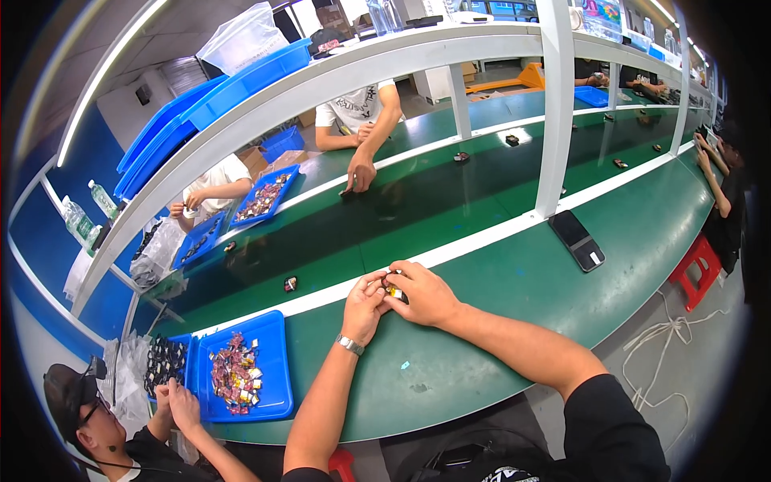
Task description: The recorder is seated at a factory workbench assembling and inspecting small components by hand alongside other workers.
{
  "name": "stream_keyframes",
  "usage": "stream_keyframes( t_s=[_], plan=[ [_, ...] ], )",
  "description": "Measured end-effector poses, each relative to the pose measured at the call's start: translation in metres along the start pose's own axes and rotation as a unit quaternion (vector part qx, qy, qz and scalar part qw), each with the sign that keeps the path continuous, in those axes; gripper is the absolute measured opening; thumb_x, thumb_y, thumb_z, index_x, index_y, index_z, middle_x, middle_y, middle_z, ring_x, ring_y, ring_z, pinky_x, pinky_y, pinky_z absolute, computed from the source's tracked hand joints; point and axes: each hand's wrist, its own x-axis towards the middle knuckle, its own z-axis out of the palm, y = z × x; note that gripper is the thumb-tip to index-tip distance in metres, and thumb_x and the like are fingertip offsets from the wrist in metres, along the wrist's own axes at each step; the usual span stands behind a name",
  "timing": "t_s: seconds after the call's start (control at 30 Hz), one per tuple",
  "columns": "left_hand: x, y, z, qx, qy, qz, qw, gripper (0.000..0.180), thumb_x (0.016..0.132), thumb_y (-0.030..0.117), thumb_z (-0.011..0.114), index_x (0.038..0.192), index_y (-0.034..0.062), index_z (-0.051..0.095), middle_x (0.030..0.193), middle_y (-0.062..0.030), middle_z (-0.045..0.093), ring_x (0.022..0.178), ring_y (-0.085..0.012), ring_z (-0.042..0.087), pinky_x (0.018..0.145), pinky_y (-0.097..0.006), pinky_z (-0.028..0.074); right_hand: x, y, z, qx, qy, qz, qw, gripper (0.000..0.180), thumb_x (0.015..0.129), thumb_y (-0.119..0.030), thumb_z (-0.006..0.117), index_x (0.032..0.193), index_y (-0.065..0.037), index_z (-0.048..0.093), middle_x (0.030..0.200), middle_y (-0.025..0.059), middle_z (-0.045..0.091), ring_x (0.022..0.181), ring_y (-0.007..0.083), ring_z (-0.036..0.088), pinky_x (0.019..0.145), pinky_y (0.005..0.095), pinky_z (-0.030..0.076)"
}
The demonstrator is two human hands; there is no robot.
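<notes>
Just on my side of the white rail, my left hand [366, 305] and my right hand [427, 296] meet over the green worktop. Between their closed fingertips is a small black electronic part with a yellow-and-white piece [393, 292]; the fingers partly cover it. A metal watch circles my left wrist. Past the rail, a similar small part [290, 283] lies on the dark conveyor belt [361, 233]. To my left sits a blue tray [281, 353] heaped with small red, white and yellow components [236, 377].
A black phone [577, 240] lies on the worktop by a white upright post [554, 112]. At left, a co-worker's hands [178, 402] are beside a tray of black parts [166, 361]. Across the belt, another person's hand [361, 173] touches a small part. Blue trays [201, 96] rest on the overhead shelf.
</notes>
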Motion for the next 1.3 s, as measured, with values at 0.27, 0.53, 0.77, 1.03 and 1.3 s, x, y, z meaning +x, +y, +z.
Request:
stream_keyframes(
  t_s=[0.27, 0.53, 0.77, 1.03, 1.3],
  plan=[
    [0.002, 0.004, 0.006, -0.009, -0.011, 0.004, 1.000, 0.033, 0.095, 0.005, 0.053, 0.127, 0.0024, 0.048, 0.122, -0.0091, 0.061, 0.105, -0.0183, 0.062, 0.092, -0.037, 0.053, 0.000, 0.005, 0.004, -0.026, -0.005, 0.037, 0.999, 0.031, 0.077, -0.011, 0.070, 0.105, -0.002, 0.061, 0.117, 0.0143, 0.059, 0.104, 0.0316, 0.060, 0.087, 0.0390, 0.051],
    [0.015, -0.009, 0.011, 0.143, 0.070, 0.065, 0.985, 0.016, 0.093, 0.001, 0.052, 0.108, -0.0016, 0.058, 0.102, -0.0125, 0.065, 0.090, -0.0191, 0.066, 0.074, -0.031, 0.058, 0.030, 0.088, 0.009, -0.112, 0.034, 0.063, 0.991, 0.036, 0.076, -0.006, 0.066, 0.111, -0.001, 0.055, 0.101, 0.0172, 0.061, 0.091, 0.0355, 0.059, 0.082, 0.0443, 0.049],
    [0.003, -0.001, 0.010, 0.397, 0.018, 0.119, 0.910, 0.010, 0.087, 0.008, 0.057, 0.086, 0.0016, 0.064, 0.070, -0.0007, 0.062, 0.059, -0.0060, 0.052, 0.056, -0.023, 0.044, 0.049, 0.106, 0.012, -0.214, 0.023, 0.139, 0.967, 0.052, 0.076, -0.012, 0.072, 0.124, -0.004, 0.052, 0.119, 0.0168, 0.057, 0.108, 0.0342, 0.055, 0.088, 0.0420, 0.048],
    [-0.002, 0.000, 0.029, 0.596, -0.064, 0.193, 0.777, 0.019, 0.082, 0.023, 0.061, 0.075, 0.0057, 0.062, 0.072, -0.0144, 0.063, 0.072, -0.0345, 0.062, 0.068, -0.046, 0.048, 0.094, 0.046, 0.044, 0.053, -0.119, 0.123, 0.984, 0.037, 0.080, -0.014, 0.068, 0.114, -0.001, 0.062, 0.102, 0.0157, 0.068, 0.094, 0.0288, 0.066, 0.085, 0.0387, 0.051],
    [-0.006, 0.000, 0.017, 0.599, -0.084, 0.178, 0.776, 0.023, 0.085, 0.025, 0.060, 0.088, 0.0031, 0.065, 0.083, -0.0180, 0.067, 0.080, -0.0396, 0.062, 0.073, -0.048, 0.049, 0.171, 0.009, 0.142, -0.007, -0.426, 0.111, 0.898, 0.032, 0.085, -0.017, 0.063, 0.115, -0.006, 0.068, 0.117, 0.0167, 0.066, 0.108, 0.0322, 0.063, 0.097, 0.0377, 0.049]
  ],
)
